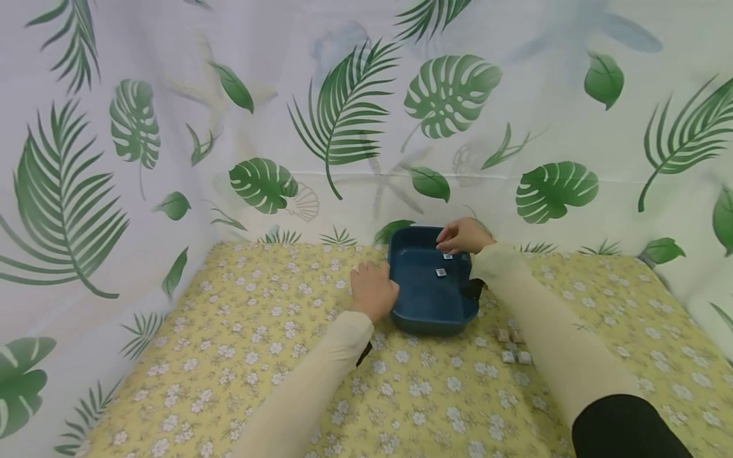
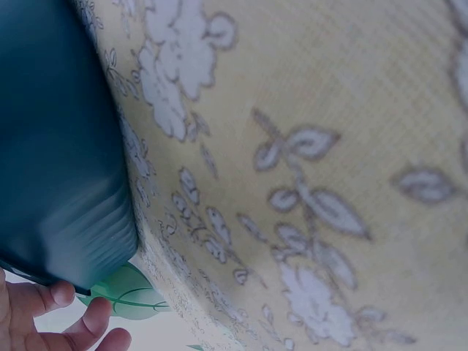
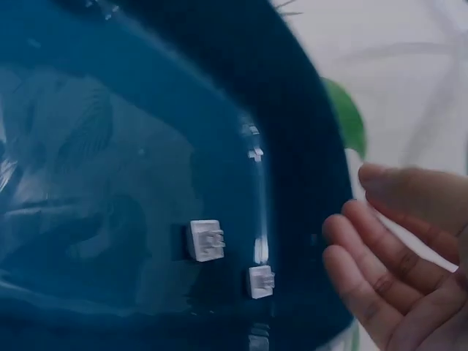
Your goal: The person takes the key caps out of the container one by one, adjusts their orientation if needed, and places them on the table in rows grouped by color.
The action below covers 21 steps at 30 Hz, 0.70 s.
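A dark blue plastic basin (image 1: 426, 305) stands near the wall. Two small white blocks (image 3: 206, 240) with grey marks on one face lie inside it, towards its back right in the head view. My left hand (image 1: 373, 291) rests at the basin's left rim; in the left wrist view its fingers (image 2: 95, 322) are spread and loosely bent beside the rim. My right hand (image 1: 466, 235) hovers over the basin's back right corner. The right wrist view shows its fingers (image 3: 373, 245) relaxed and apart, with nothing between them, near the basin wall.
Several small blocks (image 1: 508, 357), some white and some tan, sit in a cluster on the yellow floral tablecloth (image 1: 240, 343), right of the basin beside my right forearm. A white leaf-print curtain (image 1: 355, 127) hangs behind the basin.
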Tool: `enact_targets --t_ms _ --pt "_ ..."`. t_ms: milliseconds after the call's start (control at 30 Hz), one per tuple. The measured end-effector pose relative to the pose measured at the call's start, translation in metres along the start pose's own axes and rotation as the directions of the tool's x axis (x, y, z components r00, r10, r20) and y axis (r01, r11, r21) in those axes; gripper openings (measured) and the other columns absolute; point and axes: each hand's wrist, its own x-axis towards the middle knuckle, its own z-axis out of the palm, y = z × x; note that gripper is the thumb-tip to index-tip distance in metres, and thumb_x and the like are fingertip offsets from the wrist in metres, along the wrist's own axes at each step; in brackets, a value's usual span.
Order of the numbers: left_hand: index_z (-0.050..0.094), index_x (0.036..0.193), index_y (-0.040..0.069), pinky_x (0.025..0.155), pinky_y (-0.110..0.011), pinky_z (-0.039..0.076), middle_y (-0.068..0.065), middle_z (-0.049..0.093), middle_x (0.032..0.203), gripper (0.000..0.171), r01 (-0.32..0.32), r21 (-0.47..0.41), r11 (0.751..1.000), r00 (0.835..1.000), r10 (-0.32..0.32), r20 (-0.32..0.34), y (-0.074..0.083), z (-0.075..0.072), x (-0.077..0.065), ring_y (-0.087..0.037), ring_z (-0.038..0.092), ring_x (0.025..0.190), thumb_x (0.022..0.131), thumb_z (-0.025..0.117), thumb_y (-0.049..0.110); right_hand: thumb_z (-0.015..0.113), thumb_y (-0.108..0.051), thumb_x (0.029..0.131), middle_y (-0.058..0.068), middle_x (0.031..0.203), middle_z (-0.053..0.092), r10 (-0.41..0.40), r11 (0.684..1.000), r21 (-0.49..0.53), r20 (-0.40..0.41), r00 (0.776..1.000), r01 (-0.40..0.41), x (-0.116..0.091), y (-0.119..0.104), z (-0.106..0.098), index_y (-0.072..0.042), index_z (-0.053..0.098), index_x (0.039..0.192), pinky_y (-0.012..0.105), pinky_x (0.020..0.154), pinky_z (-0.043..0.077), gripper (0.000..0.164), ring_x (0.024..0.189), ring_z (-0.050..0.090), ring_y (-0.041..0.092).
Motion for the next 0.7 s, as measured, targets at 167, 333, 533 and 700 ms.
enact_targets --t_ms 167,333,533,700 --pt "0.057 0.120 0.014 0.086 -0.044 0.044 -0.013 0.060 0.106 0.032 -0.002 -0.019 1.000 1.000 0.002 -0.018 -0.001 -0.001 0.000 -0.029 0.055 0.098 0.095 0.042 0.027 0.067 -0.007 0.082 0.018 0.086 0.070 0.043 0.993 -0.110 0.064 0.997 -0.036 0.009 0.003 0.012 0.007 0.066 0.096 0.037 0.070 0.055 0.020 0.070 0.067 0.021" --pt "0.056 0.123 0.015 0.087 -0.044 0.044 -0.012 0.060 0.108 0.034 0.001 -0.012 1.000 1.000 -0.001 -0.004 -0.001 -0.001 0.000 -0.029 0.055 0.100 0.095 0.042 0.028 0.069 -0.009 0.080 0.016 0.088 0.069 0.113 0.962 -0.257 0.075 0.991 -0.090 0.006 -0.005 0.020 0.003 0.069 0.093 0.031 0.064 0.052 0.017 0.069 0.063 0.018" --pt "0.057 0.121 0.015 0.088 -0.044 0.044 -0.012 0.060 0.109 0.032 0.004 -0.008 1.000 1.000 -0.004 -0.004 -0.002 0.001 0.001 -0.029 0.055 0.101 0.095 0.042 0.028 0.069 -0.007 0.081 0.017 0.093 0.068 0.141 0.926 -0.361 0.059 0.988 -0.111 0.000 -0.017 0.027 0.002 0.068 0.087 0.032 0.063 0.049 0.010 0.071 0.059 0.021" --pt "0.057 0.121 0.016 0.088 -0.044 0.044 -0.012 0.060 0.109 0.033 0.005 -0.018 1.000 1.000 -0.005 0.000 -0.002 0.001 0.001 -0.028 0.055 0.101 0.095 0.042 0.029 0.071 -0.008 0.079 0.018 0.092 0.068 0.138 0.912 -0.395 0.047 0.989 -0.109 0.008 -0.013 0.030 0.003 0.068 0.088 0.034 0.065 0.052 0.014 0.070 0.060 0.019"
